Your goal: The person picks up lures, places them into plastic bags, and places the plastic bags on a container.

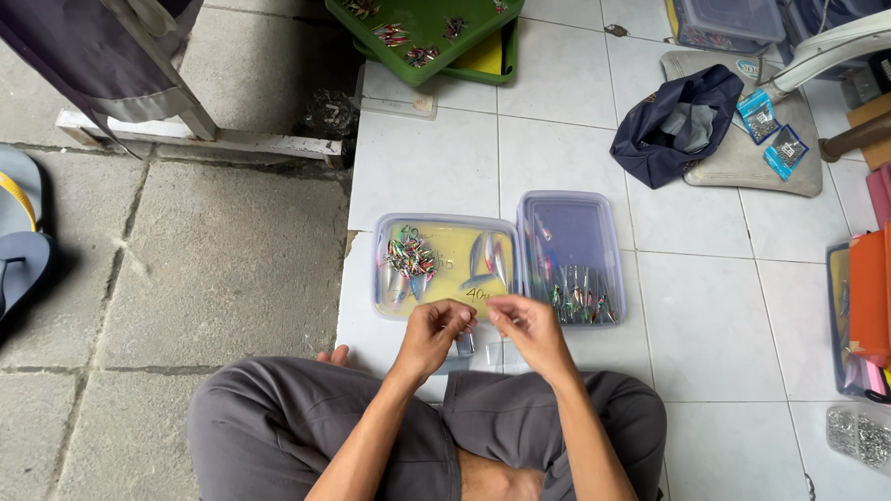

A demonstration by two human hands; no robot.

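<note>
I sit cross-legged on a white tiled floor. My left hand [436,331] and my right hand [522,327] are raised close together in front of me, fingertips pinched on something small that I cannot make out. Just beyond them lie two clear plastic containers. The left container [445,267] has a yellow bottom and holds a heap of small colourful fishing lures and some silvery ones. The right container [572,255] holds more lures along its near edge. Small clear plastic bags [483,352] lie on the floor under my hands.
Green trays [422,32] with lures stand at the far edge. A dark blue cloth bag [673,125] and small blue packets [772,134] lie on a mat at the right. Orange and pink boxes [868,297] sit at the right edge. A sandal [20,241] lies at left on concrete.
</note>
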